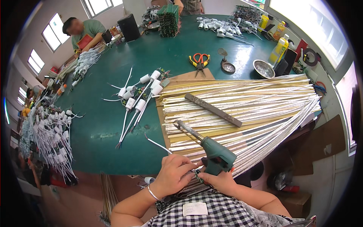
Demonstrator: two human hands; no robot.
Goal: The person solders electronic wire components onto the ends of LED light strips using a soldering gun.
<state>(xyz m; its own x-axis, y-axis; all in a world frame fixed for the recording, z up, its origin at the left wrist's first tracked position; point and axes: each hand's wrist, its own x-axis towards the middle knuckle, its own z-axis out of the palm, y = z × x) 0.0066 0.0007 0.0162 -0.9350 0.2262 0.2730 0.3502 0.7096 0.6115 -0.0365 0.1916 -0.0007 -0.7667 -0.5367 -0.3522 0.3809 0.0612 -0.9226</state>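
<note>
Right hand (222, 182) grips the soldering gun (218, 154); left hand (173, 173), beside it, pinches something tiny (197, 173). Best keep the gun's tip (177, 123) off skin.

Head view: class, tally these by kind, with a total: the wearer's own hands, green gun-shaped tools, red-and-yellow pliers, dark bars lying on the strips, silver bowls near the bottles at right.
Wearer's left hand and right hand: 2
Green gun-shaped tool: 1
Red-and-yellow pliers: 1
Dark bar: 1
Silver bowl: 1
Total: 6
</note>
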